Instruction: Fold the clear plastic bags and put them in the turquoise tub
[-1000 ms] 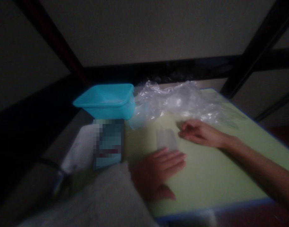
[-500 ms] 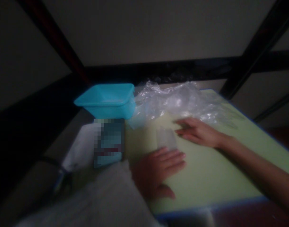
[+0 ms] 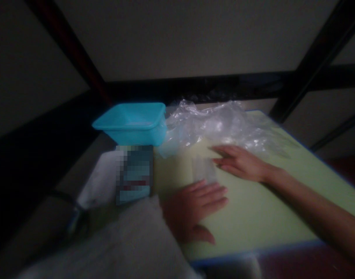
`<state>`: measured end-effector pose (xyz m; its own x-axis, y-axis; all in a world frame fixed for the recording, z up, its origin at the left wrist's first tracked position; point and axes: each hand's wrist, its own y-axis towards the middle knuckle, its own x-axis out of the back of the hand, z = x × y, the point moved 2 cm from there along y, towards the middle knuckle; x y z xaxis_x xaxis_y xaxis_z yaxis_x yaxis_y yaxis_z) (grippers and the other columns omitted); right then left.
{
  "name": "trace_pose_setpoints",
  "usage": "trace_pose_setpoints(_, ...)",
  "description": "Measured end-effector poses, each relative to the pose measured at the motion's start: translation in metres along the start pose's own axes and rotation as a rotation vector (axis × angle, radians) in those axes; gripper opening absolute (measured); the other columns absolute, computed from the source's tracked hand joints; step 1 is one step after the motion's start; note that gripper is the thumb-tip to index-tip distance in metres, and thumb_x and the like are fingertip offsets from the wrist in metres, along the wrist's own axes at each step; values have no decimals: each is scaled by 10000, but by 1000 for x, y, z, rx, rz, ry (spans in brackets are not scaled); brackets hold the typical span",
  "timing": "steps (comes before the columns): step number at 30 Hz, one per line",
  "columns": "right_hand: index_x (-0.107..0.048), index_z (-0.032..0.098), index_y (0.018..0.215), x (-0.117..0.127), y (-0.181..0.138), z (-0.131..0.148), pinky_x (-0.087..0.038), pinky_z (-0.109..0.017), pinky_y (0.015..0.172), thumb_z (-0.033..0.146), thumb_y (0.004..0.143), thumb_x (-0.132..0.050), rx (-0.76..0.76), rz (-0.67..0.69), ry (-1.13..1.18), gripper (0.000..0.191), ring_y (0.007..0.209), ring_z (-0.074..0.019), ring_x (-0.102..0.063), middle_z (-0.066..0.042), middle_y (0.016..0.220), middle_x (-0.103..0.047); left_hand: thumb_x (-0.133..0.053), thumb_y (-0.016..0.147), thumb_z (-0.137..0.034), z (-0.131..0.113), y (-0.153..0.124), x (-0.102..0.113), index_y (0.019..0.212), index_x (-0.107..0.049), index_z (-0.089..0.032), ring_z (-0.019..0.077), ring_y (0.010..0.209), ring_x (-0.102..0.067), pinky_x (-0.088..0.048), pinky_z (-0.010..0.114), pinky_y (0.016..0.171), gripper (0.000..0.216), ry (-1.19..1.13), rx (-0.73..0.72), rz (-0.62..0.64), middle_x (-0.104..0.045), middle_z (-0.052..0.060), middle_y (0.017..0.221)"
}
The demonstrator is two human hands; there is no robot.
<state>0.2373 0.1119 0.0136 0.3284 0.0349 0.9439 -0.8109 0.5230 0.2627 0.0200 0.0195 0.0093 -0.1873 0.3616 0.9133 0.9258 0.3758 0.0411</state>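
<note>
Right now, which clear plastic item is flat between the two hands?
The small flat clear bag: it lies smooth on the green board between the left hand and right hand. The crumpled plastic heap sits farther back.

You have two hands on the board: left hand point(image 3: 194, 211), right hand point(image 3: 238, 162). You also have one small clear bag point(image 3: 204, 169), one blue tub point(image 3: 132, 122), one heap of clear plastic point(image 3: 220, 124), and one green board point(image 3: 252, 209).

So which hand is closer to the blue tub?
Left. The left hand lies flat on the green mat, below and to the right of the tub. The right hand is further right, beside the crumpled plastic.
</note>
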Motion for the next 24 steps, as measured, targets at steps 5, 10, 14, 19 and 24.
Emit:
trace_pose_setpoints(5,-567,258,1271,-2,0,-1,-357,-516,1018,368,947,-453,-10,8,18,361,1306,-282,-385,-79,1476,-375,-294,899,-653,1,-1,-1,1432,-323,-163,259,1421,-208,-138,463,1165,725,1,-11,-32,-263,104,1525)
trace_pose_setpoints(10,-546,249,1296,-5,0,-3,-347,-509,1031,369,953,-440,-12,26,5,378,1322,-281,-367,-90,1490,-350,-288,896,-661,1,0,-2,1433,-324,-156,265,1420,-210,-130,473,1164,738,0,-13,-17,-253,107,1528)
trace_pose_setpoints(14,-519,261,1320,-8,0,-4,-339,-500,1040,380,959,-426,7,22,5,391,1326,-268,-364,-84,1497,-339,-293,892,-665,1,0,-2,1430,-329,-150,275,1417,-214,-129,480,1164,746,2,-12,-26,-263,117,1523)
trace_pose_setpoints(19,-434,298,1382,-13,-2,-7,-303,-534,1052,413,962,-410,3,50,-10,436,1340,-274,-342,-74,1517,-304,-313,887,-664,1,0,-2,1435,-316,-147,273,1417,-214,-135,471,1166,753,2,-28,-31,-270,121,1521)
trace_pose_setpoints(24,-359,277,1425,-14,-4,-7,-210,-569,1092,434,969,-384,-22,83,-7,483,1389,-275,-260,-87,1532,-265,-305,896,-652,1,0,-2,1432,-320,-157,269,1411,-235,-142,462,1166,730,-5,-26,-71,-298,120,1511)
